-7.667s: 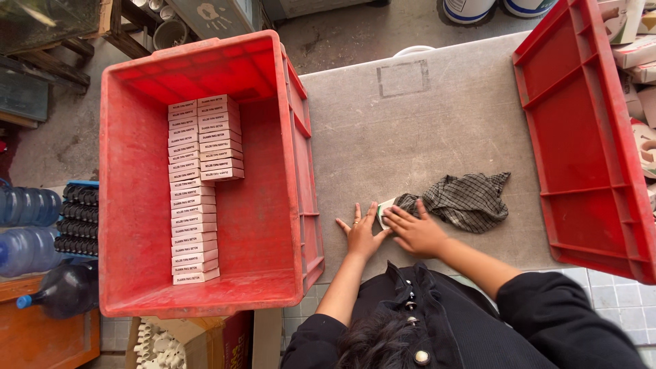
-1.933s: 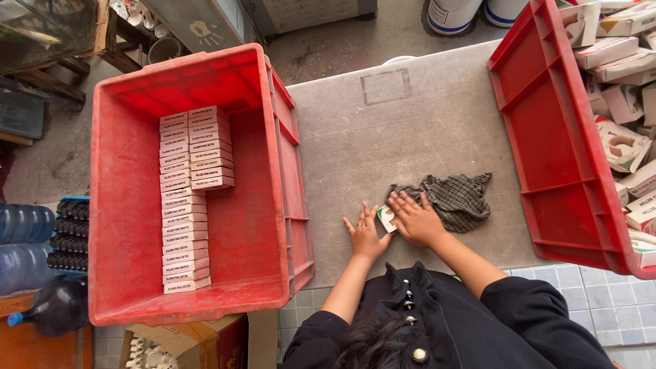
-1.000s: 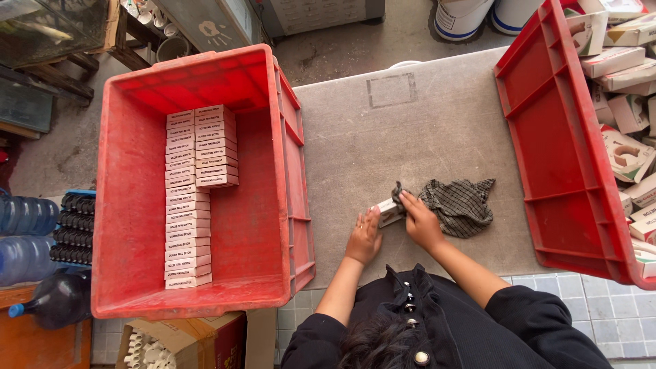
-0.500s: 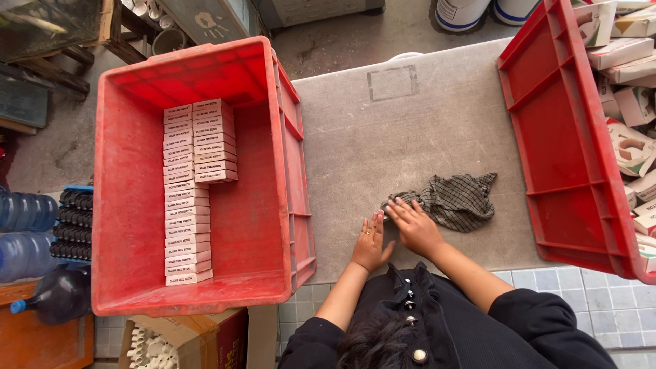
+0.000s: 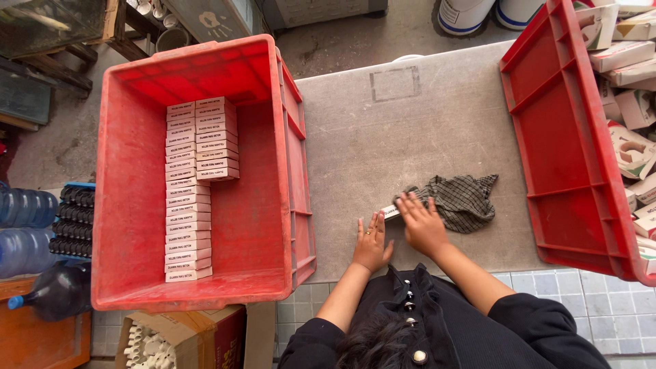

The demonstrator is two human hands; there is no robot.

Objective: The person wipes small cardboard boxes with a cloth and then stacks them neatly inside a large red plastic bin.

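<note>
My right hand [image 5: 422,222] lies palm down over a small white box [image 5: 390,212] on the grey table [image 5: 383,137]; only the box's left end shows past my fingers. My left hand [image 5: 371,242] rests flat on the table just left of it, fingers spread, holding nothing. A dark checked cloth [image 5: 461,199] is crumpled right beside my right hand. The red crate on the left [image 5: 137,82] holds two neat rows of small white boxes [image 5: 195,171].
A second red crate [image 5: 560,157] at the right holds loose white cartons [image 5: 632,102]. Water bottles [image 5: 24,225] and a black tray [image 5: 75,219] stand at far left. A cardboard box [image 5: 181,338] sits below the left crate. Buckets [image 5: 471,14] stand beyond the table.
Both hands were working the small box against the cloth; my right hand has now flattened over it, and my left hand has drawn slightly apart onto the table.
</note>
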